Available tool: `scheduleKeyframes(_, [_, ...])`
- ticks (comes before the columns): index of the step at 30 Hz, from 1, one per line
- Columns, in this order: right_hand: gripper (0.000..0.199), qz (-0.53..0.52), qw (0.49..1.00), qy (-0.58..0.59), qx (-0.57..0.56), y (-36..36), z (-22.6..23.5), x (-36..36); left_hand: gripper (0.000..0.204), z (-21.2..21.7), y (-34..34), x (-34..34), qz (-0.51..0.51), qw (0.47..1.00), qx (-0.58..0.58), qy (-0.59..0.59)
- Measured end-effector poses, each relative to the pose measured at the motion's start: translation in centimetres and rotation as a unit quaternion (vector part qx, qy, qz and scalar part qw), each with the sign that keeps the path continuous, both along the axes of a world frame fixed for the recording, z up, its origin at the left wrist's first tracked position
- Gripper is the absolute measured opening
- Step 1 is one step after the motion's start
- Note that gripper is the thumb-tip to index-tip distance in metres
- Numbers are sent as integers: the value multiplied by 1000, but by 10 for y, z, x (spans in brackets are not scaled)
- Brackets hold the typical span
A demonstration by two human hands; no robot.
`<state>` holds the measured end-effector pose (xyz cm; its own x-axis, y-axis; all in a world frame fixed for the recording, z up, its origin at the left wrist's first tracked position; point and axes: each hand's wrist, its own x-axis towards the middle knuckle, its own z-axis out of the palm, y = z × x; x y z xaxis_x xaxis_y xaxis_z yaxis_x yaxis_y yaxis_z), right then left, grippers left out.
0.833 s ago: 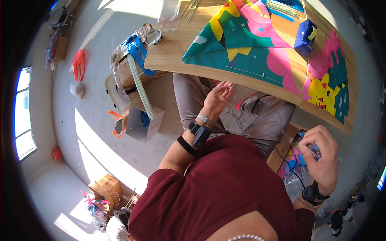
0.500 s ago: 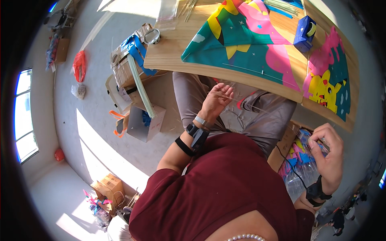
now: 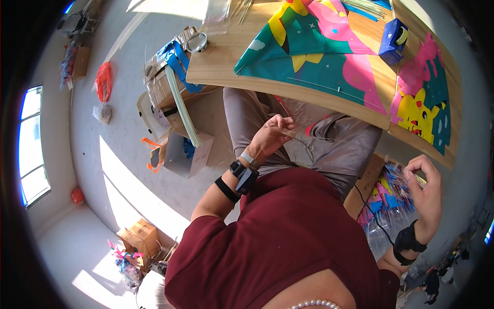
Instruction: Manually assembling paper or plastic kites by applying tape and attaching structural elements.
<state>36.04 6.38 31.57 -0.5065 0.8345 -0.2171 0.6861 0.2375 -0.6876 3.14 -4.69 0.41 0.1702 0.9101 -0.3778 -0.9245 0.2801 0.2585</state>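
Observation:
My left hand (image 3: 272, 135) is above my lap with its fingers curled in a pinch around a thin clear strand (image 3: 329, 139). The strand runs off to the right over my knee and fades from sight. My right hand (image 3: 426, 186) is raised at the far right, thumb and forefinger brought together; whatever is between them is too fine to make out. In front of me on the table, a folded teal, pink and yellow printed sheet (image 3: 329, 74) has a thin white rod (image 3: 321, 87) along its near edge.
The wooden table (image 3: 216, 67) carries a blue tape dispenser (image 3: 392, 42), another printed sheet with a yellow cartoon figure (image 3: 418, 116) and a tape roll (image 3: 196, 43). Bundled pale sticks (image 3: 182, 105) lean beside an open carton (image 3: 188, 154). A box of colourful bagged pieces (image 3: 386, 201) stands to my right.
My left hand has moved slightly down and its fingers have curled tighter. My right hand has shifted slightly to the right, still pinched. The strand now lies flatter.

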Motion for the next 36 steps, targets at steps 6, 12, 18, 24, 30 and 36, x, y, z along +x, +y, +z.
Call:
scheduleKeyframes(6, [7, -31, 999, -6, -7, 3, -9, 12, 16, 1, -3, -2, -21, 1000, 15, 17])
scheduleKeyframes(12, [7, -60, 997, -26, -51, 13, -27, 27, 4, 8, -4, -9, -35, 999, -26, -22])
scheduleKeyframes(18, [7, -71, 992, -36, -97, 28, -50, 40, 12, 20, 2, -13, -1, 998, -43, 42])
scheduleKeyframes(24, [5, -113, 982, 11, -147, 43, -89, 57, 18, 24, 16, -14, 48, 978, -28, 199])
scheduleKeyframes(30, [5, -145, 967, 64, -201, 55, -130, 63, 21, 23, 32, -9, 162, 930, -44, 326])
scheduleKeyframes(36, [6, -145, 959, 105, -217, 61, -165, 59, 16, 24, 54, -7, 265, 891, -54, 365])
